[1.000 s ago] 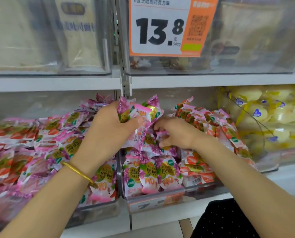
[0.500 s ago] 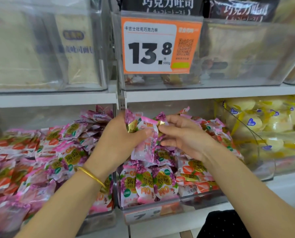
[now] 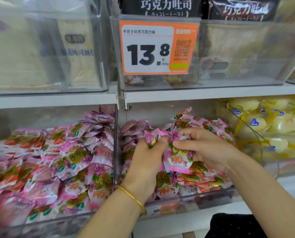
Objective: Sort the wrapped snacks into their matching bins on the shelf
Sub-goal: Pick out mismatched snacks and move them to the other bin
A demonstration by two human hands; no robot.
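Observation:
My left hand (image 3: 145, 158) is closed around a bunch of purple grape snack packets (image 3: 152, 137) above the middle clear bin (image 3: 212, 197). My right hand (image 3: 205, 150) pinches another purple packet (image 3: 179, 160) that hangs upright between the two hands. The middle bin holds purple grape packets on its left side and red strawberry packets (image 3: 203, 179) on its right. The left bin (image 3: 57, 222) is heaped with mixed pink, red and purple packets (image 3: 60, 162).
A bin of yellow-wrapped cakes (image 3: 267, 127) stands to the right. On the shelf above, clear bins hold toast bags, with an orange 13.8 price tag (image 3: 157, 48) on the middle one. A gold bangle (image 3: 133, 197) circles my left wrist.
The view has tilted up, showing more of the upper shelf. Both hands have shifted right over the middle bin, and my right hand now holds a purple packet by its top.

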